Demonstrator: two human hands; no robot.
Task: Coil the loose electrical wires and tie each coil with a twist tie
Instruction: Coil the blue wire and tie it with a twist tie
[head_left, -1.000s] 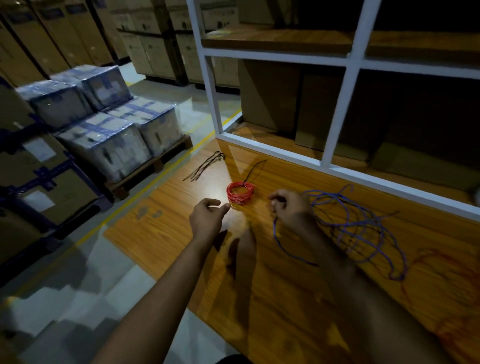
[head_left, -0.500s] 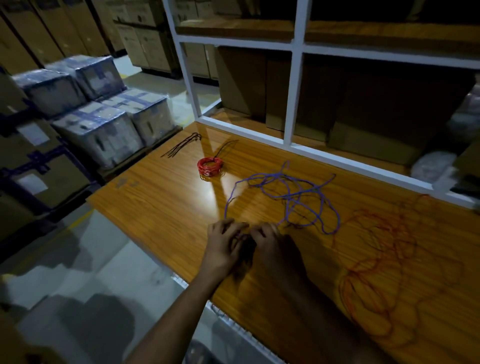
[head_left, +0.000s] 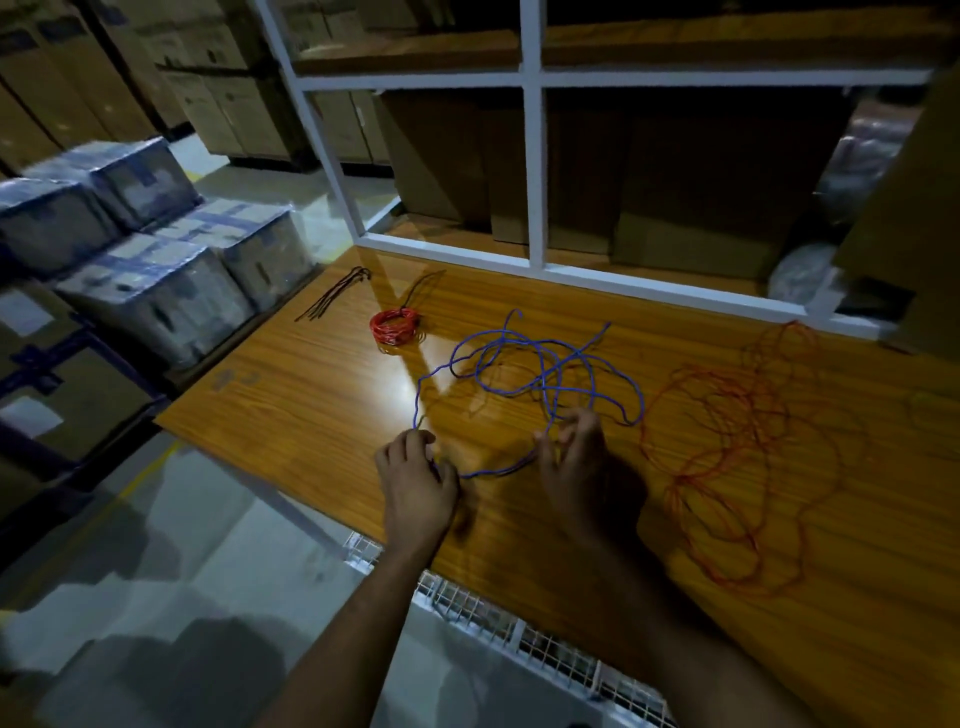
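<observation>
Left hand (head_left: 415, 478): low over the near edge of the tabletop (head_left: 291, 415); fingers (head_left: 415, 446) curled round the near end of the blue wire (head_left: 540, 374), which runs out from under them on both sides.
Right hand (head_left: 584, 470): just right of the left hand, in shadow and blurred; fingertips (head_left: 563, 434) curled in on the blue wire where the slack loop meets the tangle. The pinch itself is hard to make out.
Span between hands: a short sagging arc of blue wire lies on the wood, joining the two hands.
Blue wire: loose, uncoiled; its loops spread across the middle of the tabletop beyond the hands, two free ends pointing towards the frame.
Loose orange wire (head_left: 737, 447): sprawled in wide, overlapping loops on the right part of the tabletop, beside the blue tangle, untouched by either hand.
Red coil (head_left: 394, 326): wound tight, lying flat beyond the blue wire to the left; a dark strand rises from its far side.
Twist ties (head_left: 332, 293): a small dark bundle near the far left corner, apart from the red coil.
White frame (head_left: 535, 171): stands along the far edge of the tabletop, with cartons dim behind it.
Wrapped boxes (head_left: 156, 249): stacked on the floor to the left.
</observation>
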